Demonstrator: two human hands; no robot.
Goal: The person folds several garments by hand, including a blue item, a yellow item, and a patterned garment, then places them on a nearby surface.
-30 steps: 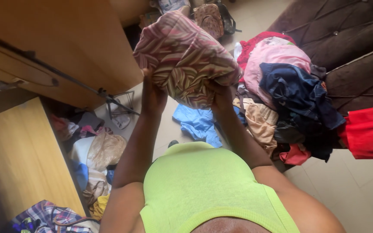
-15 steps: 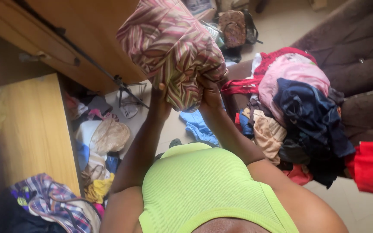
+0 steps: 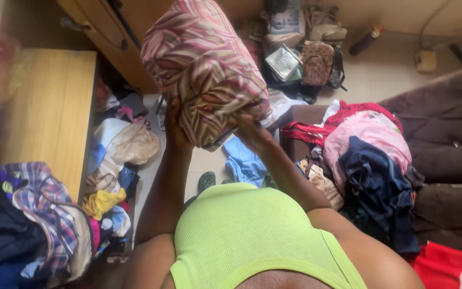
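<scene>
I hold up a folded bundle of pink, maroon and cream striped cloth in front of me with both hands. My left hand grips its lower left edge from below. My right hand grips its lower right corner. The bundle hangs above the floor, between a wooden wardrobe on the left and a heap of clothes on the right. A crumpled blue garment lies on the floor right under the bundle.
A wooden shelf panel stands at left with a plaid garment and loose clothes around it. A dark brown sofa carries the heap. Bags lie at the back; a red cloth at bottom right.
The bundle has swung to the left, towards the wardrobe, still held in both hands. My head has turned left, so the sofa and heap slid right in view.
</scene>
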